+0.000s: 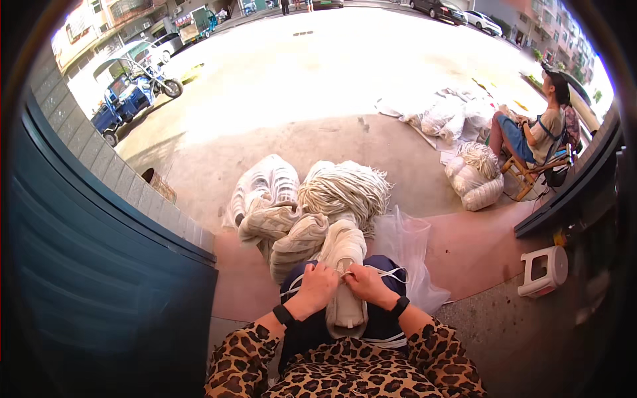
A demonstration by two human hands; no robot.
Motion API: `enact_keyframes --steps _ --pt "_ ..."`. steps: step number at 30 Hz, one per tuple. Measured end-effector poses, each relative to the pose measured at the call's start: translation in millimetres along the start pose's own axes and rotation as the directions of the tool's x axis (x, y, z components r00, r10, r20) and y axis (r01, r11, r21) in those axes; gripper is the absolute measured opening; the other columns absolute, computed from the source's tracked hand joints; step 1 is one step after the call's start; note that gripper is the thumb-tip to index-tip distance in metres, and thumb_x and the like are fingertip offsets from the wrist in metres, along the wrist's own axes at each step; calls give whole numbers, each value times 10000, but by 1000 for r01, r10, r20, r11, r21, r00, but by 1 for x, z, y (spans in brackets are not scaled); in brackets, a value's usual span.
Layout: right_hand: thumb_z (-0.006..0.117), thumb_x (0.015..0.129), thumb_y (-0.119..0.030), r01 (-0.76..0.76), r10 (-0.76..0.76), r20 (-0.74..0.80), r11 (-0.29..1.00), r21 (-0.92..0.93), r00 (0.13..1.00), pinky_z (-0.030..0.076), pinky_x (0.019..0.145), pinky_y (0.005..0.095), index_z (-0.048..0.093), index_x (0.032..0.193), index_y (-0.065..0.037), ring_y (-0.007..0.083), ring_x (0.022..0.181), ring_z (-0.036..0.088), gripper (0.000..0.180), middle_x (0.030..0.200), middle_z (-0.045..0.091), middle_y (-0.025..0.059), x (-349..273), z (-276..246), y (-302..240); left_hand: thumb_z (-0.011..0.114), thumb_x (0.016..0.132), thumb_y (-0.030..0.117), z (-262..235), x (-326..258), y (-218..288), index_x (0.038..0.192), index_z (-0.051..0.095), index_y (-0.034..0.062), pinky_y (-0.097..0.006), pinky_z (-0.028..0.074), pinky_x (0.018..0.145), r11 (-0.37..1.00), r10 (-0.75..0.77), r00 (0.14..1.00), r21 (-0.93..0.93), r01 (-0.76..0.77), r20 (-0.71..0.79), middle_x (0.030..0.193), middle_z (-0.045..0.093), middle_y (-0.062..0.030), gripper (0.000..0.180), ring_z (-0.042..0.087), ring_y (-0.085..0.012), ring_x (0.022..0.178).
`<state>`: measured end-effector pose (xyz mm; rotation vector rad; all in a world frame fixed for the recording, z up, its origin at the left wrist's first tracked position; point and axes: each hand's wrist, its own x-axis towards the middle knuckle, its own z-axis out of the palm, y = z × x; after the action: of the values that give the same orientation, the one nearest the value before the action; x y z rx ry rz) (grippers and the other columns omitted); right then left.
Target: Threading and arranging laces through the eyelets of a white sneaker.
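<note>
Both hands (pixel 342 284) pinching shoelace (pixel 388 271)

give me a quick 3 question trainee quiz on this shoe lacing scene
1. True or false: both hands touch the white shoe on the lap.
2. What lies just beyond the heap of shoes? A) bundle of laces B) toolbox C) bucket
3. What thin thing runs out from under the left hand and right hand?

Key: 1 true; 2 A, the bundle of laces; 3 a white lace.
</note>
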<state>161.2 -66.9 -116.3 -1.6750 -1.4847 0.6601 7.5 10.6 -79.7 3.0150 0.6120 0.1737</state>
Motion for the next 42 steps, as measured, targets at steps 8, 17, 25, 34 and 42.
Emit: enact_keyframes --steps 8,17,25,34,42 --pt "530 807 -153 23 -23 -9 999 26 1000 444 606 409 547 799 -15 374 706 568 139 729 572 206 6 2 5 512 728 117 0 10 -2 759 597 115 -367 365 704 999 29 1000 41 -30 5 766 567 -23 91 511 -229 817" --pt "498 841 -191 -115 107 128 992 60 986 441 634 445 529 843 -33 384 738 565 161 773 577 197 5 -2 11 623 756 272 12 -7 -4 852 645 105 -381 411 701 960 -156 987 -242 141 -44 781 619 -53 194 544 -256 813" --pt "478 843 -137 185 -174 146 980 -71 974 462 582 402 524 887 -42 352 707 575 115 886 571 138 -32 -16 -25 593 778 395 -6 1 -9 873 622 79 -452 419 802 949 -75 941 -265 168 329 894 621 -103 331 527 -300 967" --pt "544 721 -86 433 -273 387 794 -426 881 473 456 348 510 864 -42 244 590 609 153 943 555 104 -48 -16 -41 522 715 185 11 -1 -11 779 605 56 -427 461 724 972 -3 947 -221 78 323 810 604 -125 166 548 -317 855" --pt "541 723 -69 483 -328 380 748 -456 865 487 471 320 519 842 -47 225 598 612 124 915 559 98 -49 -13 -36 525 694 118 19 -9 -17 735 594 55 -420 446 668 932 97 988 -360 -46 123 712 582 -128 103 539 -314 748"
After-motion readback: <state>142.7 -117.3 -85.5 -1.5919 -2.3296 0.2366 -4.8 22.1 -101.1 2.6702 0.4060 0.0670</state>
